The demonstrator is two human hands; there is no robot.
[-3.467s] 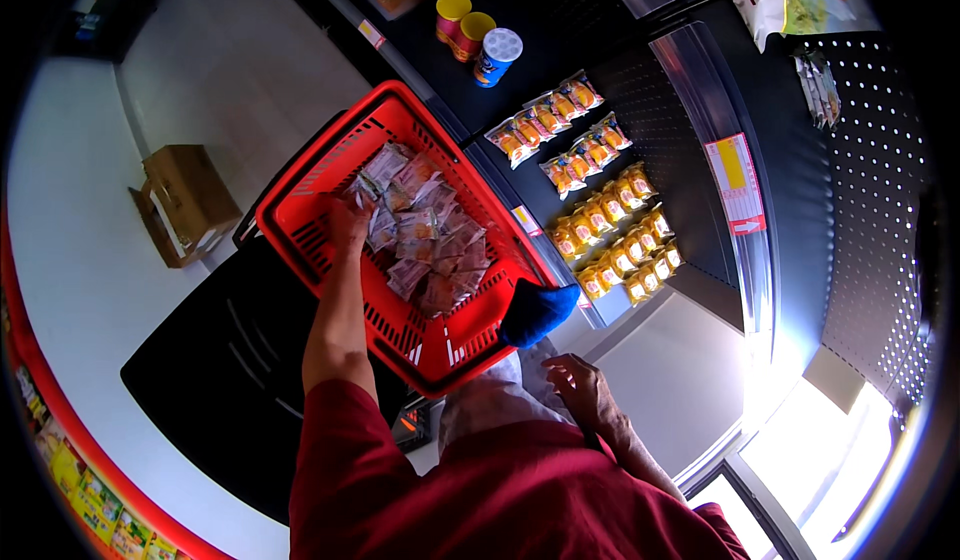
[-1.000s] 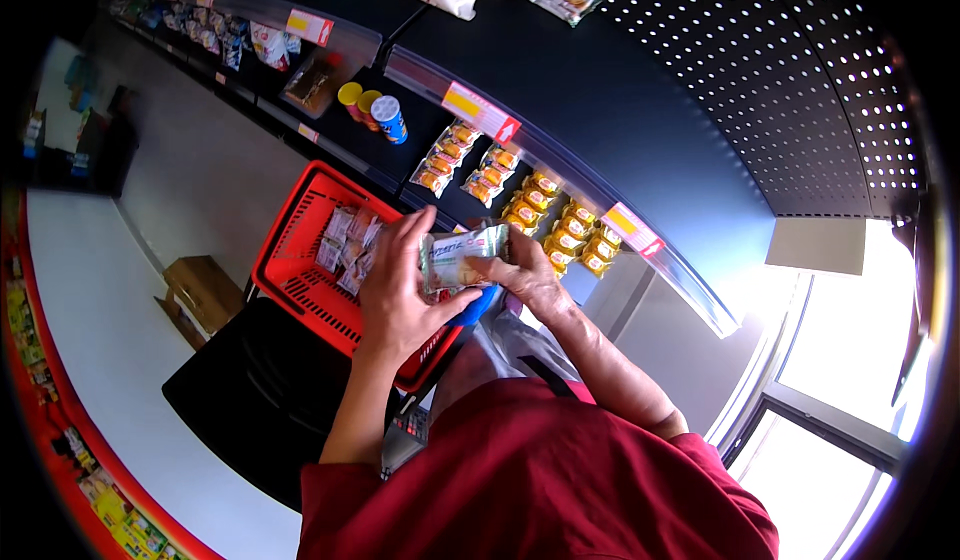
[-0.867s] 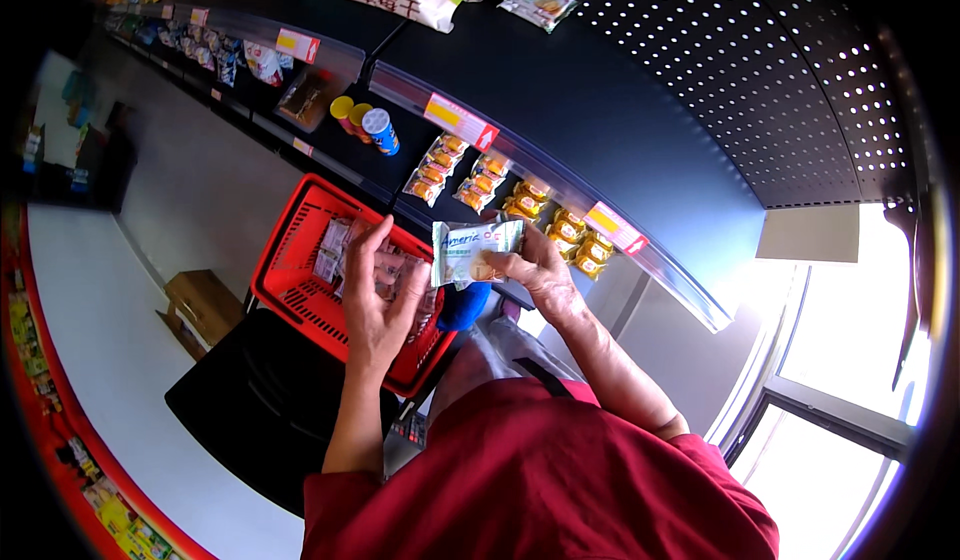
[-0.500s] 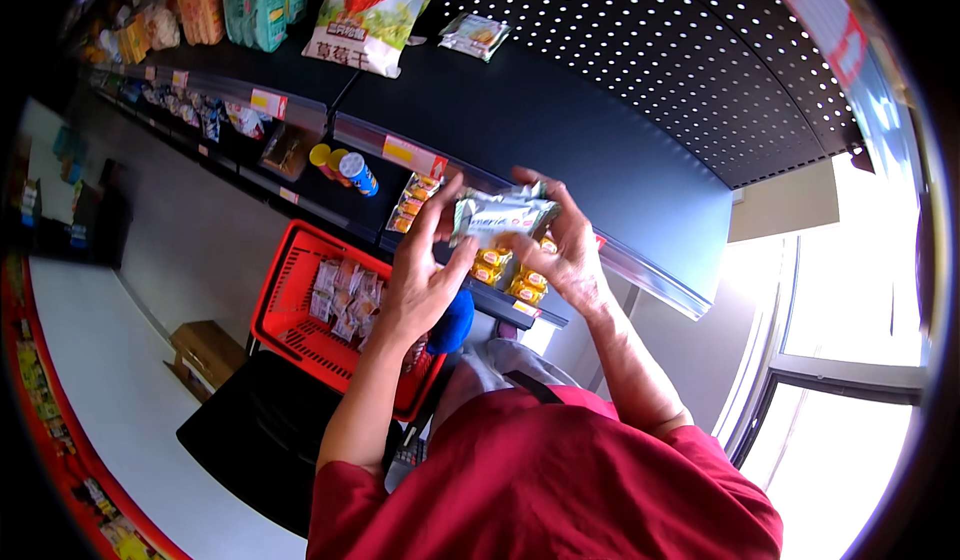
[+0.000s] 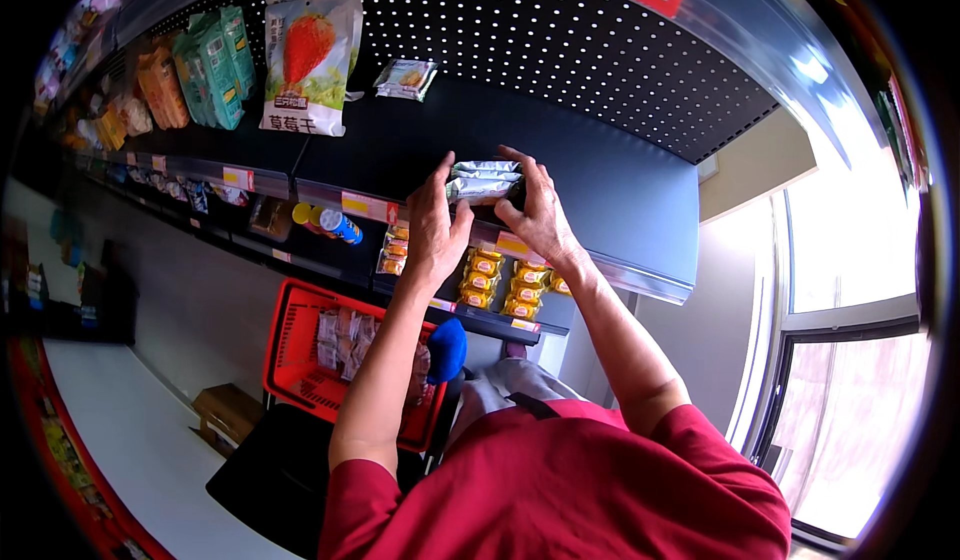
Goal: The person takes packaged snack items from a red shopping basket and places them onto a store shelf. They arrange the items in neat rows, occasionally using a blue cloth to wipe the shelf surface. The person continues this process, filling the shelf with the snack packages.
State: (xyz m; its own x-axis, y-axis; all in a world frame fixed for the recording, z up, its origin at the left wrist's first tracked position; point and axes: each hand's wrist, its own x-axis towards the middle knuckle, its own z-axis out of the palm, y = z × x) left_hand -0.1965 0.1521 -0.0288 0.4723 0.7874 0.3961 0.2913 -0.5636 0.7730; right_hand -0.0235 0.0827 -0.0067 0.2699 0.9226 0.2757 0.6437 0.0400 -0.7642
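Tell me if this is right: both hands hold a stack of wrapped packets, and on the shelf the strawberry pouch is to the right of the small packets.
Not quite: the head view shows the strawberry pouch left of the small packets on the shelf. The left hand and right hand do hold the stack.

You hold both bare arms [image 5: 627, 350] forward, left hand [image 5: 432, 228] and right hand [image 5: 543, 216] gripping from opposite sides, thumbs [image 5: 461, 223] nearer you, fingers [image 5: 443, 168] curved beyond.
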